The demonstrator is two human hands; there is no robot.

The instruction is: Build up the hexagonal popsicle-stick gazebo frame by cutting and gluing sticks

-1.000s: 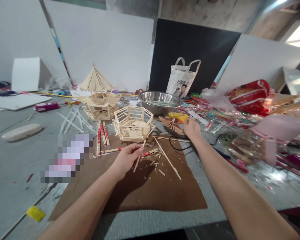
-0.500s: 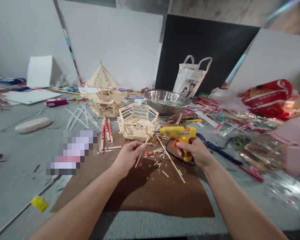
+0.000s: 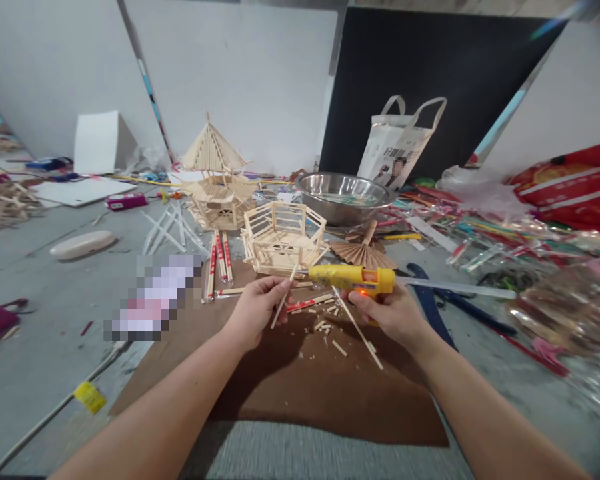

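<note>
Between the thumb and fingers of my left hand [image 3: 263, 303] is a thin wooden stick [image 3: 281, 305], tilted with its upper end toward the glue gun. My right hand [image 3: 393, 308] is wrapped round a yellow hot glue gun [image 3: 347, 275], its nozzle at the stick's upper end and a clear glue stick [image 3: 460, 287] jutting from its back. Just beyond stands an open wooden stick frame [image 3: 285, 240] with railings. Behind it to the left is a stick pavilion [image 3: 215, 177] with a pointed roof. Another long stick [image 3: 363, 333] lies below the gun among short cut pieces.
A brown sheet [image 3: 280, 393] covers the work area. Red-banded packs of sticks [image 3: 221, 257] lie on its far left. Beyond are a steel bowl [image 3: 345, 200], a folded paper fan [image 3: 365, 250] and a white bag [image 3: 397, 150]. Dark blue-handled pliers [image 3: 433, 310] lie right of my right hand.
The view has shifted, bringing the paper fan into sight. My right hand has turned the glue gun, so its rear glue stick shows, and the nozzle is now at the held stick's tip.
</note>
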